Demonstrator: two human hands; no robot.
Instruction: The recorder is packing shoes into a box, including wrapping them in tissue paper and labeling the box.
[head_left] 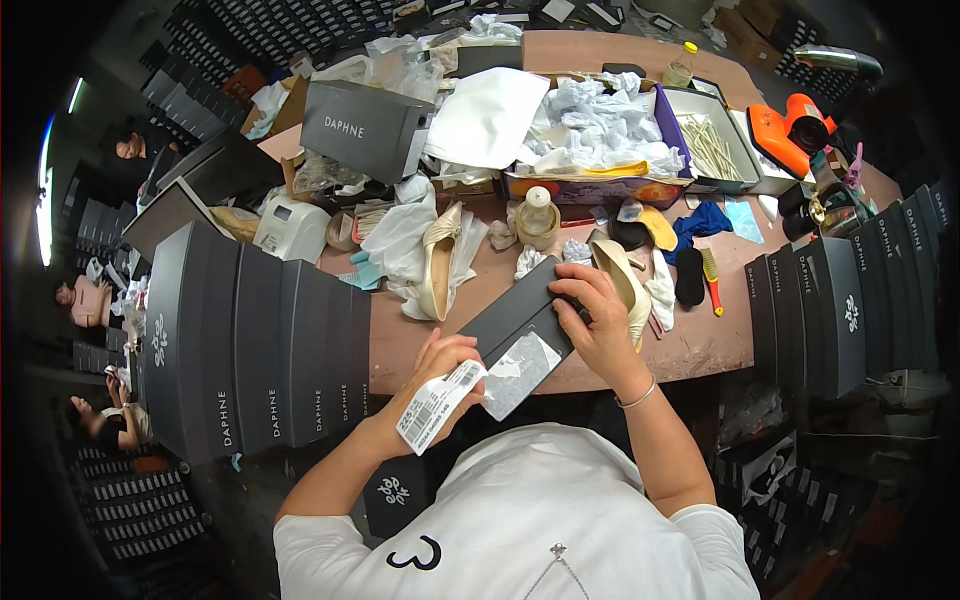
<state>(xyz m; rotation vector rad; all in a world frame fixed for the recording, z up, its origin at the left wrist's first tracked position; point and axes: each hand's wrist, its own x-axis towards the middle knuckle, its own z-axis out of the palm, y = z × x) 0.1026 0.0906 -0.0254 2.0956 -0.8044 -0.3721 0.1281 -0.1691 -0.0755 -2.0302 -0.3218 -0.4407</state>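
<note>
A dark grey shoebox (505, 318) is tilted in front of me at the table's near edge. My right hand (600, 325) grips its far right part, fingers over the top edge. On the box's near end is a torn whitish label remnant (524, 360). A white barcode label (440, 408) is in my left hand (425, 385), whose fingers also rest against the box's left side. Beyond the box lie two cream pumps: the left pump (438, 262) sits on white tissue, and the right pump (625, 285) is partly hidden by my right hand.
Shoebox stacks stand at left (260, 350) and right (830, 310). At the back, a carton (600, 188) holds crumpled tissue. A glass jar (538, 218), a red-yellow brush (711, 282), a blue cloth (703, 224) and an orange tool (785, 140) lie around. Other people are at far left.
</note>
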